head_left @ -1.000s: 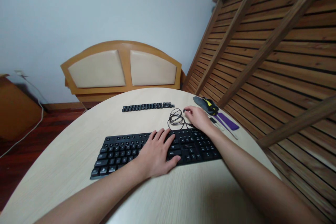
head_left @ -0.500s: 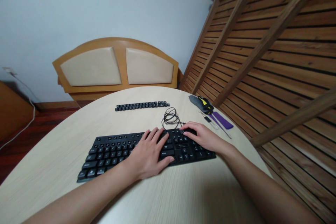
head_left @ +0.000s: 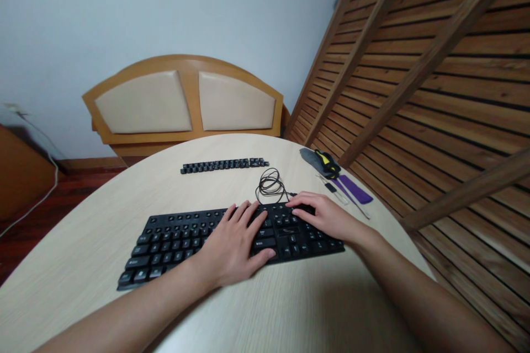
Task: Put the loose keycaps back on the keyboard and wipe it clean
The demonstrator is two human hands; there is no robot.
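Straight past your left hand (head_left: pixel 232 245) and right hand (head_left: pixel 325 216), you have an arched wooden headboard (head_left: pixel 192 94) with two cream panels (head_left: pixel 238 102), in front of a pale wall (head_left: pixel 199 5). Beyond your right hand, a slatted wooden panel (head_left: pixel 434 94) rises at a slant. Far out to the left of your left hand, you have an orange-brown furniture piece (head_left: pixel 19 176), partly cut off, and a white cord (head_left: pixel 55 179) running down over the dark red floor (head_left: pixel 83 181).
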